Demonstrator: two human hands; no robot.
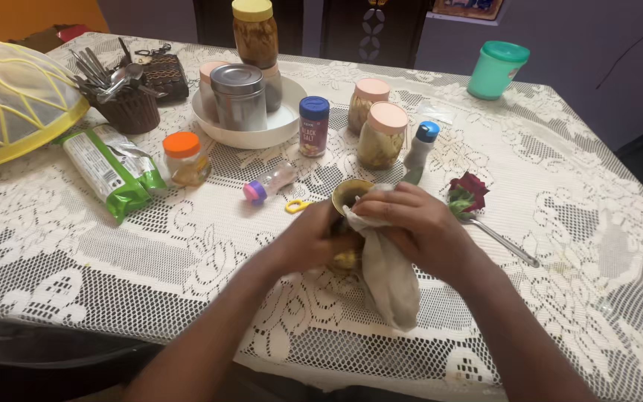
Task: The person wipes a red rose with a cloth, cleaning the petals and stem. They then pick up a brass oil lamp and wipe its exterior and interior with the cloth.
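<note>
A small brass-coloured vessel stands near the table's middle, and my left hand is wrapped around its side. My right hand presses a grey-white cloth against the vessel's rim; the cloth hangs down toward the table's front edge. Most of the vessel is hidden behind my hands and the cloth.
On the lace tablecloth lie a red artificial rose on a metal stem, a small pink-capped bottle, a yellow ring and a green packet. Behind stand pink-lidded jars, a spice shaker, a white dish of tins, a cutlery holder, a green cup.
</note>
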